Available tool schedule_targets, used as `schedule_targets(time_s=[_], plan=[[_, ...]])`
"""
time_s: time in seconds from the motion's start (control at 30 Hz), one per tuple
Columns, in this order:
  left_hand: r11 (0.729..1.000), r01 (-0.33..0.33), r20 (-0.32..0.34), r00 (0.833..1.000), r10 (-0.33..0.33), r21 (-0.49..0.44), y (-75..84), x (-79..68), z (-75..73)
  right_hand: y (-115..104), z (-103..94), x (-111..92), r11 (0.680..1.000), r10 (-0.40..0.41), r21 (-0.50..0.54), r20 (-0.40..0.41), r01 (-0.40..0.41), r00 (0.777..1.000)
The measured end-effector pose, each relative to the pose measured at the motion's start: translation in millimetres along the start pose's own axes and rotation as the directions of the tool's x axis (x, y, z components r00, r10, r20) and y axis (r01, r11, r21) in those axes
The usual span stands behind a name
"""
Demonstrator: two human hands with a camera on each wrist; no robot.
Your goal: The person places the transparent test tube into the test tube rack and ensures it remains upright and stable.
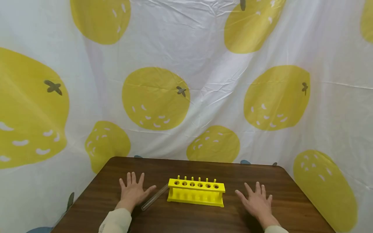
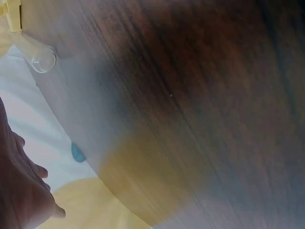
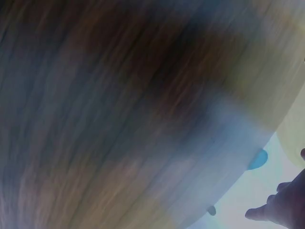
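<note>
In the head view a yellow test tube rack [image 1: 196,191] stands upright at the middle of the table, with a row of holes along its top and several pegs behind them. A clear glass test tube [image 1: 154,197] lies slantwise on the wood at the rack's left end. My left hand [image 1: 133,191], fingers spread, is just left of the tube and holds nothing. To the right of the rack, apart from it, my right hand [image 1: 257,201] is spread too, with nothing in it. The left wrist view shows the tube's rounded end [image 2: 44,59] near the rack's edge [image 2: 14,15].
The dark brown wooden table [image 1: 175,223] has rounded far corners. Behind it and along both sides hangs a white curtain [image 1: 180,48] printed with large yellow fruit. Light sleeves [image 1: 117,220] cover the forearms.
</note>
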State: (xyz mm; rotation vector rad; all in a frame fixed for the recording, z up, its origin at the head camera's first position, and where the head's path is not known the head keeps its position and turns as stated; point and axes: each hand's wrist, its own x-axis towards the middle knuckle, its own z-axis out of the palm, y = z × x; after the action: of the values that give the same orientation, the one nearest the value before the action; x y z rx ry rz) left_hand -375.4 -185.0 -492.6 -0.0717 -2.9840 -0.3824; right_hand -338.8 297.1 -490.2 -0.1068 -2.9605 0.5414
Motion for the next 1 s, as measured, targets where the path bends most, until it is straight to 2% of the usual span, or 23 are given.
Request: schedule_targets(time_s=[0.17,0.53,0.77,1.0], plan=[[1.000,-0.002,-0.009,1.000,0.002,-0.014,-0.6,0.9,3.3,-5.3,0.3,-0.1,0.996,0.021,0.085,-0.026,-0.019,0.999],[1.000,-0.013,-0.004,1.000,0.013,-0.029,5.5,-2.3,0.9,-20.5,-4.2,-1.9,0.973,0.068,0.221,-0.025,-0.061,0.997],[1.000,-0.014,-0.003,1.000,0.014,-0.010,9.4,-2.0,-0.6,-33.9,-3.2,-3.0,0.938,0.105,0.342,-0.100,-0.065,0.989],[1.000,-0.016,-0.002,1.000,0.016,-0.020,10.1,0.1,3.1,-47.4,-1.8,-5.1,0.878,0.126,0.477,-0.127,-0.051,0.984]])
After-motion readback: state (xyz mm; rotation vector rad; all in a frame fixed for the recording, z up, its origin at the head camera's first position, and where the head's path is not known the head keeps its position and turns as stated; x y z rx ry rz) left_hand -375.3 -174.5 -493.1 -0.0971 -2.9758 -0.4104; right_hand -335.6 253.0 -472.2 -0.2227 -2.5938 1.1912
